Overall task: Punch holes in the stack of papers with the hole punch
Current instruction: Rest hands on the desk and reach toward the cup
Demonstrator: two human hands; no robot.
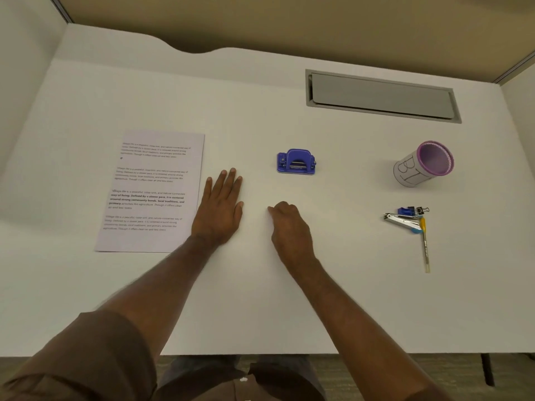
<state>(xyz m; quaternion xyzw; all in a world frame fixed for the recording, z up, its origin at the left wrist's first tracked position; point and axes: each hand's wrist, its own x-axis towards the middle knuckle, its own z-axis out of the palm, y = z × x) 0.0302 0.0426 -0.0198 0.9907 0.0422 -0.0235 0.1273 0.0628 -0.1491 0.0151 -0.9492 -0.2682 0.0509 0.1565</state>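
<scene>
Nothing is picked up yet: the left hand (221,208) lies flat and empty on the desk (260,285) just beside the papers (153,192), and the right hand (286,224) rests loosely curled, holding nothing, near the punch (296,162). I'd square the papers first, then slide one edge fully and evenly into the punch's slot before pressing straight down, or the holes may sit crooked

White desk (289,299), purple-rimmed cup (424,164) marked "B1", stapler remover (403,222), blue binder clip (408,211), pen (425,247).
</scene>
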